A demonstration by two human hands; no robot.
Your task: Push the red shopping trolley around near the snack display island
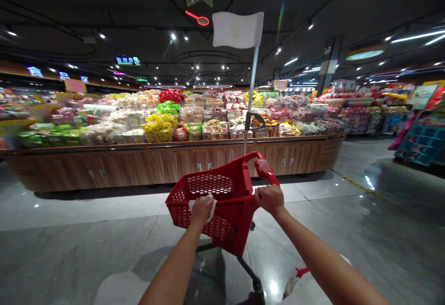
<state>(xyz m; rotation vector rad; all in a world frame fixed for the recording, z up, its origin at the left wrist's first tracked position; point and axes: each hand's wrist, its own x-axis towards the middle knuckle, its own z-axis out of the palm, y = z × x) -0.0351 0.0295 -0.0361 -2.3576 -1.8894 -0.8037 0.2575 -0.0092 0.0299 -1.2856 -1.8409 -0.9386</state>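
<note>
A red plastic shopping cart (239, 224) stands in front of me, its basket sides full of small holes. My left hand (201, 210) presses a white cloth (211, 211) against the top rim of the basket's near side, fingers wrapped over it. Closed around the near end of the cart's red handle (267, 170) is my right hand (270, 198). Inside the basket, the part I can see holds nothing I can make out. Below, the dark wheeled frame (248, 270) shows in part.
Beyond the cart runs a long wood-panelled display counter (121, 168) heaped with packaged goods. A white flag (238, 30) rises on a pole by the cart. At the right stands a blue rack (422, 140). Grey shiny floor (347, 231) surrounds the cart.
</note>
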